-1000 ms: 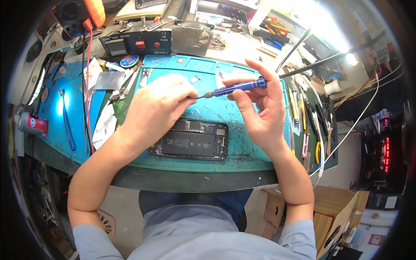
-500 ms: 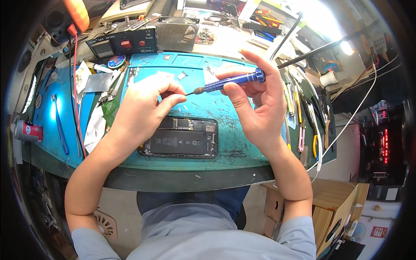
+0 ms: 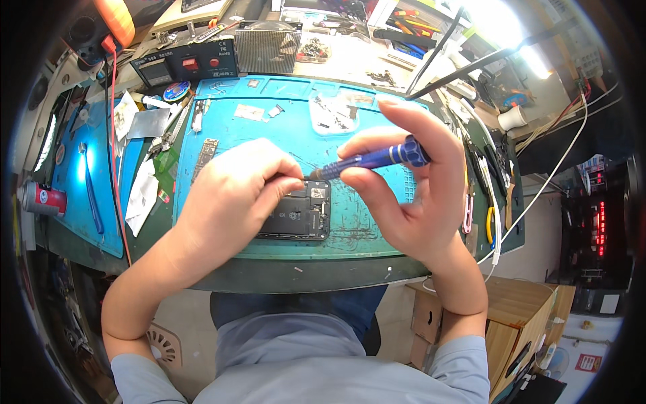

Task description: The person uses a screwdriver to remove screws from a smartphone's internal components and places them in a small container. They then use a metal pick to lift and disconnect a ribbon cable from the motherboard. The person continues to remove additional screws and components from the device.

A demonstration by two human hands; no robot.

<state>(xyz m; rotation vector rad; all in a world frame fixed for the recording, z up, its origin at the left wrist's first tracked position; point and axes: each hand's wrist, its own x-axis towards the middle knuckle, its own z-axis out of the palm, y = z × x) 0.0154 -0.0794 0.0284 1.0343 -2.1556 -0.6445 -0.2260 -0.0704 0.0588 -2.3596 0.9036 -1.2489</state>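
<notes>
The right hand [image 3: 420, 195] clamps its fingers on a blue screwdriver [image 3: 390, 157] near the opened phone [image 3: 299, 212] on the mat [image 3: 363, 232]. The left hand [image 3: 232, 195], fingers pinched together, half hides the phone from me; a parts tray [image 3: 355, 124] sits beyond.

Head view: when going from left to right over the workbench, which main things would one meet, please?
Red can → slim blue tool → crumpled white paper → left hand → blue precision screwdriver → yellow handle → white spool.
</notes>
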